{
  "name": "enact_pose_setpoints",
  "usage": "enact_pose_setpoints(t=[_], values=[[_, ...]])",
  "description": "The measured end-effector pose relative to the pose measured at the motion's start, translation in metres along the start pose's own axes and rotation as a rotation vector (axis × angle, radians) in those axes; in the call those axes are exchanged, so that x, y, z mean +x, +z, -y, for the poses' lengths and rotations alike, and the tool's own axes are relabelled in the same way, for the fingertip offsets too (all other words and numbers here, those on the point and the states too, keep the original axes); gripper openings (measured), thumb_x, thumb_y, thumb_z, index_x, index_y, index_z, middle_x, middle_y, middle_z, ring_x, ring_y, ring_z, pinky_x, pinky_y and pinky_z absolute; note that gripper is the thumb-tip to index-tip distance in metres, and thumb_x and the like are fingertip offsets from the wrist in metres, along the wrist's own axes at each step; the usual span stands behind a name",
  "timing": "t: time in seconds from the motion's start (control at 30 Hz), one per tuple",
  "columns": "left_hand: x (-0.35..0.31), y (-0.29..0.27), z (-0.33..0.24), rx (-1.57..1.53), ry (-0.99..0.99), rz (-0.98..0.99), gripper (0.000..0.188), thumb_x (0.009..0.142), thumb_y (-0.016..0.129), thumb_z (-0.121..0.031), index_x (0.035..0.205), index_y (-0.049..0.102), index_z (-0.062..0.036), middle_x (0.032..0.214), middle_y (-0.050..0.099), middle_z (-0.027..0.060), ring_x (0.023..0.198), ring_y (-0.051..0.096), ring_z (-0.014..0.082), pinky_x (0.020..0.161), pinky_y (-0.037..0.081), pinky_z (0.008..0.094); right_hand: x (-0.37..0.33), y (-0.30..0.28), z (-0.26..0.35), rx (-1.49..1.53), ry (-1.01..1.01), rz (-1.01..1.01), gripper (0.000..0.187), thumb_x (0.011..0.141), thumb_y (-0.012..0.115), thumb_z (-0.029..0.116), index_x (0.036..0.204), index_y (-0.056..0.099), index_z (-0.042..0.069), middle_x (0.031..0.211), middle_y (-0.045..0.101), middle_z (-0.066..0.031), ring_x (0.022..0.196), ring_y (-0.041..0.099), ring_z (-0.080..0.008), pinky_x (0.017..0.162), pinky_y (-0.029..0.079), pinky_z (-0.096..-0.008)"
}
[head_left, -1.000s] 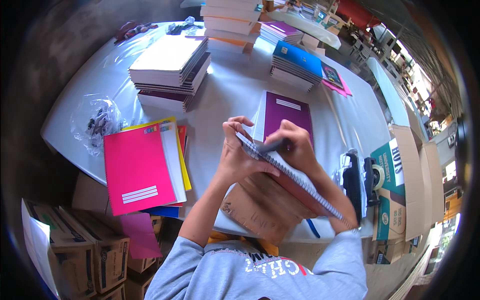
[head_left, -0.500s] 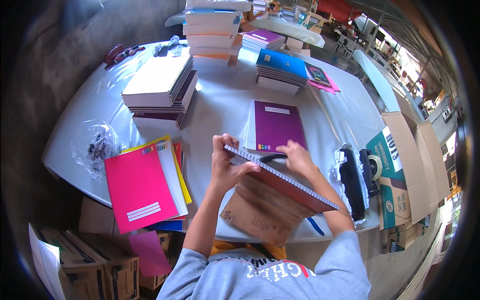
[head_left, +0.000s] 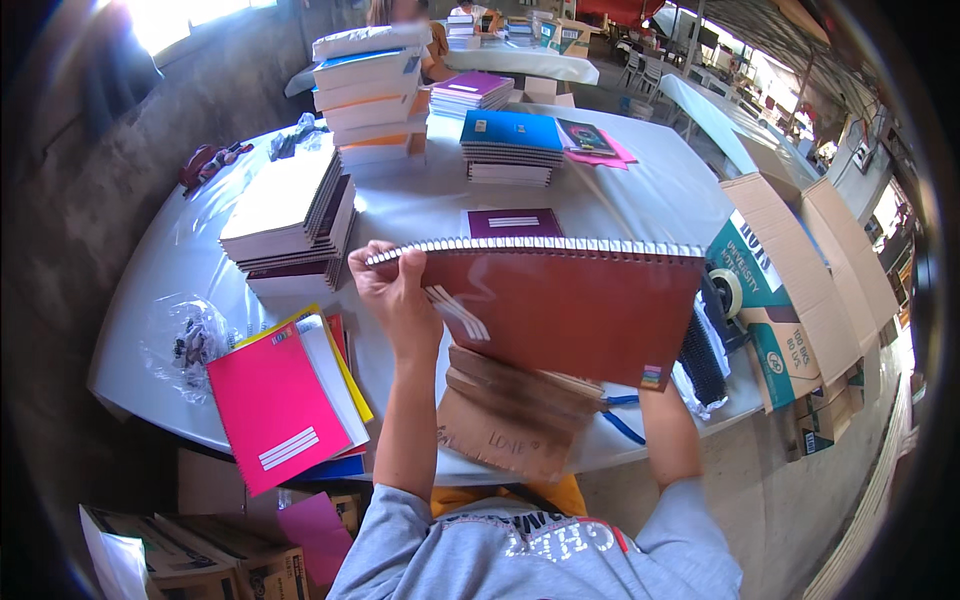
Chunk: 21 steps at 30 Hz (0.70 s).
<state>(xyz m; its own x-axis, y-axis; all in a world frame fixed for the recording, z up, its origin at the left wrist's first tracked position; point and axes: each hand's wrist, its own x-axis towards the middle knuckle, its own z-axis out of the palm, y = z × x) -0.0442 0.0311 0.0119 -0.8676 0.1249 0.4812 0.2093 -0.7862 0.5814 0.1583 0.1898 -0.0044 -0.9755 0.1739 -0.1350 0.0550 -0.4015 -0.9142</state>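
My left hand (head_left: 388, 285) grips the left end of a brown-covered spiral notebook (head_left: 560, 310), thumb on the near side by the binding. The notebook is tilted up over the table edge, its metal coil along the top and its cover toward me. My right forearm (head_left: 670, 435) rises behind the notebook, which hides that hand and its fingers. Below the notebook lies a worn piece of brown cardboard (head_left: 505, 425) with handwriting on it. Beside that rests a tool with blue handles (head_left: 622, 428), its head hidden. A purple notebook (head_left: 515, 222) shows partly beyond the binding.
Pink, white and yellow covers (head_left: 285, 400) lie at the left, near a clear plastic bag (head_left: 190, 335). Notebook stacks (head_left: 285, 215) stand farther back. At the right are black binding coils (head_left: 703, 365), a tape dispenser (head_left: 728, 295) and an open carton (head_left: 790, 300).
The notebook has swung up and turned its brown cover toward me. My right hand, earlier visible beyond the binding near a black curved object, is now behind the notebook.
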Motion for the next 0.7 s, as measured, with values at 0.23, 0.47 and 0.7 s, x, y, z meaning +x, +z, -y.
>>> enact_pose_setpoints(t=[0.23, 0.47, 0.7], values=[[0.032, 0.027, -0.016, -0.399, 0.214, 0.294, 0.059, 0.073, 0.073, -0.047, 0.096, 0.035, -0.009, 0.088, 0.04, 0.0018, 0.079, 0.044, 0.0111, 0.077, 0.041, 0.0257, 0.019, 0.041, 0.006, 0.194, -0.019, 0.077, 0.072, 0.087, 0.059, 0.017, 0.144, 0.014, 0.015, 0.14, 0.032, -0.0153, 0.128, 0.035, -0.0195, 0.106, 0.028, -0.0315], [0.005, 0.012, -0.042, -0.106, -0.406, 0.089, 0.04, 0.091, 0.053, -0.039, 0.107, 0.056, -0.0026, 0.099, 0.057, 0.0071, 0.088, 0.058, 0.0118, 0.074, 0.047, 0.0218, -0.016, 0.046, 0.042, -0.527, -0.665, -0.353, 0.047, 0.084, 0.058, 0.002, 0.129, 0.048, 0.01, 0.128, 0.049, -0.0038, 0.116, 0.045, -0.0141, 0.098, 0.036, -0.0274], [-0.008, -0.033, -0.033, -0.333, -0.65, 0.157, 0.023, 0.09, 0.052, -0.023, 0.093, 0.059, -0.0007, 0.085, 0.064, 0.0067, 0.077, 0.062, 0.0134, 0.068, 0.051, 0.0269, -0.044, 0.064, 0.028, -0.795, -0.654, -0.447, 0.034, 0.083, 0.057, -0.005, 0.114, 0.061, 0.008, 0.108, 0.063, -0.0032, 0.097, 0.058, -0.0119, 0.087, 0.045, -0.0247]])
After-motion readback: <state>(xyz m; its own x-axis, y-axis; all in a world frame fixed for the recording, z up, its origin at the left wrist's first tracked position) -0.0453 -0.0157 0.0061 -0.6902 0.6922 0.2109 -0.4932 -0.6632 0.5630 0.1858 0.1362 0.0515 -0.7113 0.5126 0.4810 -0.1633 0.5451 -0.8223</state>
